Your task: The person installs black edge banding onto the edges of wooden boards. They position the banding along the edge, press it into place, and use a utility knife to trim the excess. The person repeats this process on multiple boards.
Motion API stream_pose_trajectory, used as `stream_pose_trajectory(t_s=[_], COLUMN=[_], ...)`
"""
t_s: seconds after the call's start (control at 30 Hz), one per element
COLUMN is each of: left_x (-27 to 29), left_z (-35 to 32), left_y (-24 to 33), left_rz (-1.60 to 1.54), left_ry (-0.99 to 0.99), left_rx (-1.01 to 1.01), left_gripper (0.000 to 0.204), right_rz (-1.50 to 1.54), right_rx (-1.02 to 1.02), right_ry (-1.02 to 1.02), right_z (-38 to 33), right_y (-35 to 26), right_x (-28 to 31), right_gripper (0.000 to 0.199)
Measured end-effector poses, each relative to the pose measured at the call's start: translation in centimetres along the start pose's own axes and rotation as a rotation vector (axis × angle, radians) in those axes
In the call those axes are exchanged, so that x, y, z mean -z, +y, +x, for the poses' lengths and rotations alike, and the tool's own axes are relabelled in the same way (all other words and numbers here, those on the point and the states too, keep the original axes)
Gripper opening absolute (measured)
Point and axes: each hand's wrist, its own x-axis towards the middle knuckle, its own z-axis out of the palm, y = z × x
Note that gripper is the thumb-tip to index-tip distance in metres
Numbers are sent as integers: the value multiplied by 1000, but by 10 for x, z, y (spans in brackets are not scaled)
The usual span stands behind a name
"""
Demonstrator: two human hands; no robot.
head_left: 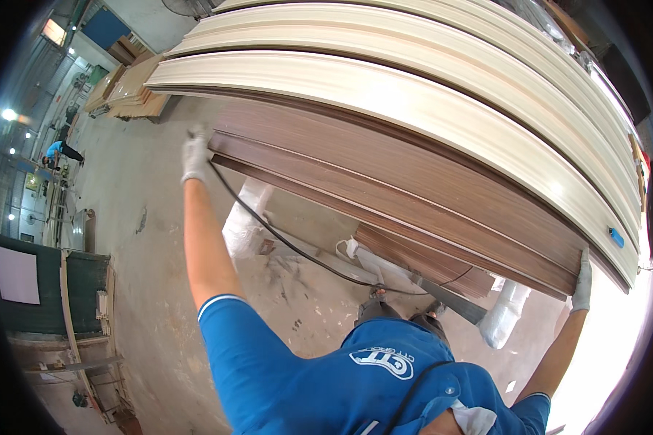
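Note:
A long dark brown panel [384, 174] with lengthwise grooves lies across the space in front of me. At its left end is my left hand [194, 154], in a pale glove, with fingers somewhat blurred; whether they grip the edge is unclear. My right hand [582, 281], gloved too, rests against the right end with fingers stretched flat along it. Just beyond the brown panel lie several long cream mouldings [384, 90], side by side. A small blue object [616, 237] sits on the right end of the nearest one.
Plastic-wrapped supports [506, 313] stand under the panel, with more brown boards [413, 257] lower down. A black cable [290, 243] sags between me and the panel. Stacked boards [134, 87] stand at the far left; a person in blue [54, 151] bends farther off. A green partition [87, 290] stands left.

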Motion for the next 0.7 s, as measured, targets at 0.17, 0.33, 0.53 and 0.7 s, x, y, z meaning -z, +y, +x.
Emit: stream_pose_trajectory(t_s=[0.17, 0.33, 0.53, 0.7], left_x=[-49, -16, 23, 59], left_z=[14, -3, -67, -200], left_y=[-28, -65, -58, 17], left_rz=[-47, -132, 64, 125], left_ry=[16, 47, 109, -100], left_rx=[-34, -59, -196, -573], left_gripper=[66, 59, 57, 59], right_rz=[22, 28, -88, -530], right_rx=[-12, -50, -48, 541], right_ry=[84, 84, 81, 339], right_z=[0, -48, -98, -120], right_y=[2, 2, 6, -62], right_x=[0, 7, 15, -31], right_gripper=[74, 72, 69, 56])
